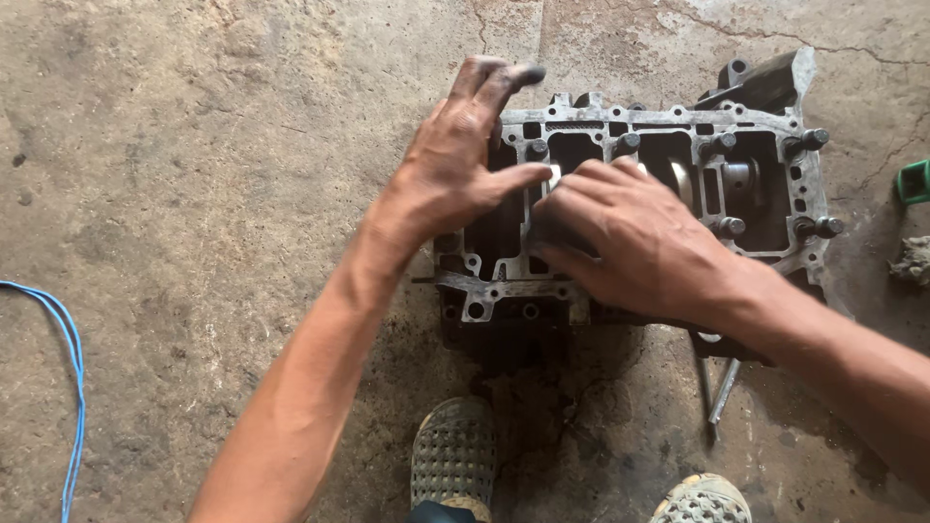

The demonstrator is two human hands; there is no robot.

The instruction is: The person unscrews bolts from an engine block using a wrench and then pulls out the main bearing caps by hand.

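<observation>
An engine block (765,184) is lying on the stained concrete floor (194,194), just ahead of the person's two perforated shoes (453,453). It is a grey cast-metal piece, dark with oil and grime, its flat top face pitted and worn, with bolt holes along the rim and several deep rectangular openings. Dark studs (816,138) are standing up along both long edges, and inside the right-hand openings a rounded, shiny shaft part (741,179) is showing. A blackened housing is sticking out at the far right corner.

The left hand (460,165) is resting spread over the left end of the block, fingers fanned wide and grease-blackened at the tips, thumb pointing toward the other hand; its grip is open and closing on nothing. The right hand (630,237) is lying across the middle of the block, fingers curled down into an opening; whether its grip has hold of anything there cannot be told.

A thin metal rod (722,392) is lying on the floor below the block, a blue cable (73,387) is running along the left edge, and a green object (913,181) is sitting at the far right.
</observation>
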